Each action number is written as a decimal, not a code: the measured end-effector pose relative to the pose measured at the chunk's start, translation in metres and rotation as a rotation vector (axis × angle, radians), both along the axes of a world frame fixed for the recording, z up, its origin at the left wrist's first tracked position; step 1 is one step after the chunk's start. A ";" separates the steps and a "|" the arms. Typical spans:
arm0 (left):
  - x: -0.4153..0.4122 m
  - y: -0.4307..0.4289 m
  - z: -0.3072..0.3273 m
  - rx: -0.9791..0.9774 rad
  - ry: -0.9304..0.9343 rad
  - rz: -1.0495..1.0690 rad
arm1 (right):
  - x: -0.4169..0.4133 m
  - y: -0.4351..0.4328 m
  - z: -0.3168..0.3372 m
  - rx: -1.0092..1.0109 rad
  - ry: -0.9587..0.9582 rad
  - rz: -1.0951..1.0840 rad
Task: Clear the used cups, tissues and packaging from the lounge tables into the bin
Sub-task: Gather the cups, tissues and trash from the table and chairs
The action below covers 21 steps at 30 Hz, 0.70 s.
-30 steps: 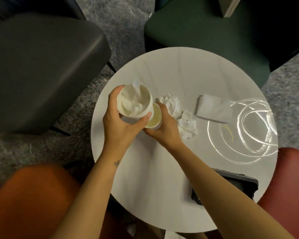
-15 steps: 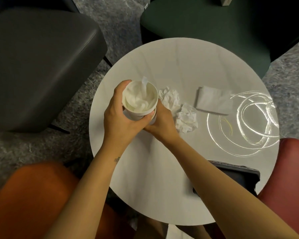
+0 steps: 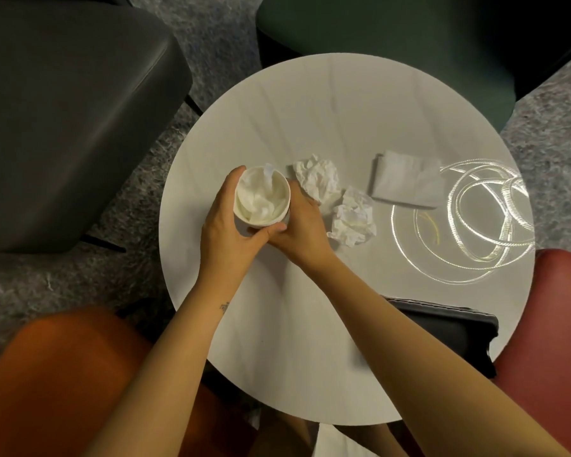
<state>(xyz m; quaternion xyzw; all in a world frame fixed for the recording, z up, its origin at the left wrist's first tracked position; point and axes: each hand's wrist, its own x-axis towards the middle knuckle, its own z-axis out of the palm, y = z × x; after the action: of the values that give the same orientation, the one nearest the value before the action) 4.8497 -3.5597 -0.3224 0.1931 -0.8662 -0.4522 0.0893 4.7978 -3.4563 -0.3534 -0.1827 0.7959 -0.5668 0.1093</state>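
A white paper cup (image 3: 262, 196) stuffed with tissue stands over the left part of the round white table (image 3: 310, 120). My left hand (image 3: 226, 225) grips its left side. My right hand (image 3: 302, 222) wraps the right side, holding a second cup that sits under the first and is almost hidden. Two crumpled tissues (image 3: 318, 179) (image 3: 353, 217) lie just right of my hands. A folded white napkin (image 3: 406, 183) lies further right.
A black pouch (image 3: 459, 328) lies at the table's near right edge. Ring-shaped light reflections (image 3: 468, 225) glare on the right. Around the table stand a grey chair (image 3: 63, 110), a green chair (image 3: 393, 44), an orange seat (image 3: 63, 374) and a red seat (image 3: 557, 324).
The tissue-filled cup in my left hand moved right and down onto the cup my right hand holds; the lower cup's yellowish inside is now covered.
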 end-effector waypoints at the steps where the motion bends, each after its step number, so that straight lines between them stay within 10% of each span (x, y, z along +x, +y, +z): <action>1: 0.001 -0.001 -0.002 0.000 -0.008 -0.010 | 0.000 0.000 0.000 -0.003 0.004 0.001; 5: 0.001 -0.003 -0.008 -0.084 -0.019 -0.015 | -0.003 0.001 0.003 0.069 0.068 0.061; 14: -0.008 -0.005 0.001 -0.262 0.045 0.097 | -0.029 0.030 -0.007 0.930 0.131 0.113; 21: -0.006 0.026 0.014 -0.535 0.386 0.014 | -0.021 0.034 -0.008 0.888 0.330 0.125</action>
<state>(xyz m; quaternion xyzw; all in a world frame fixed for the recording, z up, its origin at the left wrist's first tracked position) 4.8433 -3.5342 -0.3081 0.0794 -0.9199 -0.2364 0.3025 4.7765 -3.4226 -0.3613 -0.2533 0.9554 -0.1275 0.0829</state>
